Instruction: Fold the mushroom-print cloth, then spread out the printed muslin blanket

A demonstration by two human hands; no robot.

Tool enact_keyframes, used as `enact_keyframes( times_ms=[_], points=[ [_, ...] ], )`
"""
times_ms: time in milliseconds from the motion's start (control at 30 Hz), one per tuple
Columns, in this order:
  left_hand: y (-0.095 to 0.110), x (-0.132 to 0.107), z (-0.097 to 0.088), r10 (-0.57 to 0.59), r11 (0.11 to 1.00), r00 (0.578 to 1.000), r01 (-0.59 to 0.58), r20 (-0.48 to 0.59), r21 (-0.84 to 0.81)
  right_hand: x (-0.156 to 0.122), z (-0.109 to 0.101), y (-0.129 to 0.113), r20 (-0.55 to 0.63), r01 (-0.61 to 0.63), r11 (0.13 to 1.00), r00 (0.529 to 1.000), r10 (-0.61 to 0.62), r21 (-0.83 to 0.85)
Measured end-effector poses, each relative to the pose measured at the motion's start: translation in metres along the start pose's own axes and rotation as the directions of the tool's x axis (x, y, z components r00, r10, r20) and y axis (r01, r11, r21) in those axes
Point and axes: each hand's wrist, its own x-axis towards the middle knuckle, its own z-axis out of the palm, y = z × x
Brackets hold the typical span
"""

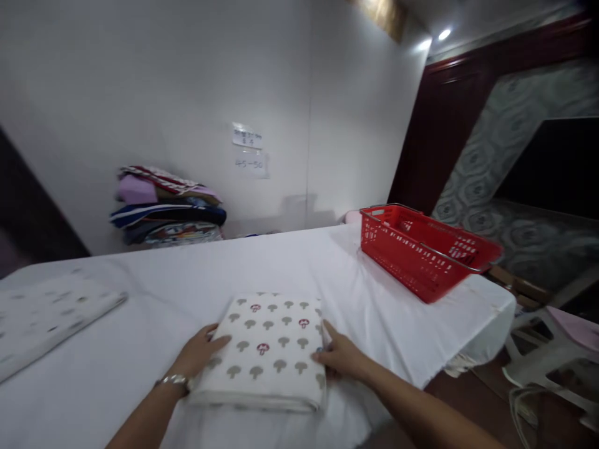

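A folded white cloth [269, 349] with grey and red mushroom prints lies on the white-covered table in front of me. My left hand [199, 354] grips its left edge, thumb on top and the other fingers partly hidden beneath; a metal watch circles that wrist. On the opposite edge, my right hand [344, 355] pinches the cloth between thumb and fingers. Its layers show along the near fold. Farther left, another white cloth [56, 318] with grey spots lies spread on the table, apart from both hands.
A red plastic basket [402, 252] with metal handles stands at the table's right rear. Behind the table's left side rises a pile of folded fabrics [168, 209]. Handwritten paper signs [250, 149] hang on the wall. A pale plastic stool [547, 349] is at the right.
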Motion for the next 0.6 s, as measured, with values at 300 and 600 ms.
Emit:
enact_keyframes(
  times_ms=[300,600],
  points=[
    [-0.003,-0.029,0.01,-0.069,0.992,0.997,0.065,0.031,0.113,0.08,-0.03,-0.065,-0.025,0.336,0.782,0.912,-0.409,-0.524],
    [0.021,0.023,-0.03,0.208,0.951,0.977,-0.19,-0.049,0.243,0.12,-0.018,-0.078,0.137,0.089,0.87,0.99,-0.025,-0.484]
  ],
)
